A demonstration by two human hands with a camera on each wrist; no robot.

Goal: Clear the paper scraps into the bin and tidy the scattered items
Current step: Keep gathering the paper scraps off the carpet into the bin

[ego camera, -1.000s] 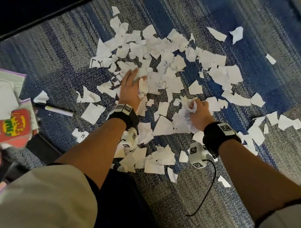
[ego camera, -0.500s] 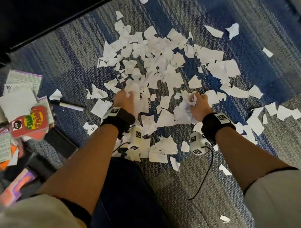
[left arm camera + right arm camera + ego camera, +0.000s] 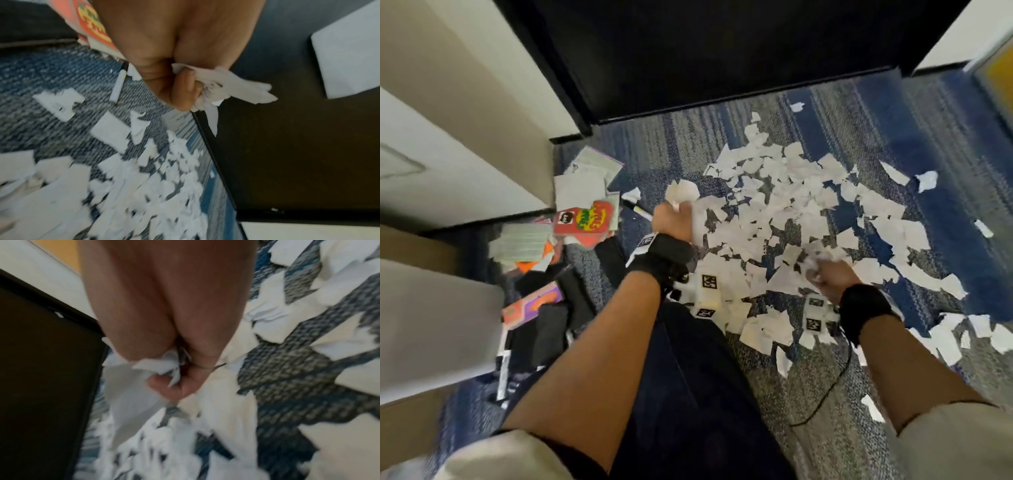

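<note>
Both hands were closed into fists around crumpled white paper. The left hand had its grip fully curled on a wad of scraps, raised at the left edge of the litter; the left wrist view showed the thumb pressed over torn pieces, one of them bearing dark scribbled marks that could not be read. The right hand was likewise clenched on a bunch of scraps, low over the near part of the litter.

No bin could be made out in any view. A large black surface filled the far side of the floor; whether it was a container could not be told.

The remaining paper scraps lay in a dense spread on the blue and grey carpet: white, torn into irregular pieces, many overlapping, with loose outliers to the right and toward the black surface.

To the left lay a jumble of scattered items: a red card with green and yellow lettering, blurred beyond reading, stacked papers beside it, and a white marker with a black cap on the carpet. Both wrists carried black bands with square printed marker tags.
</note>
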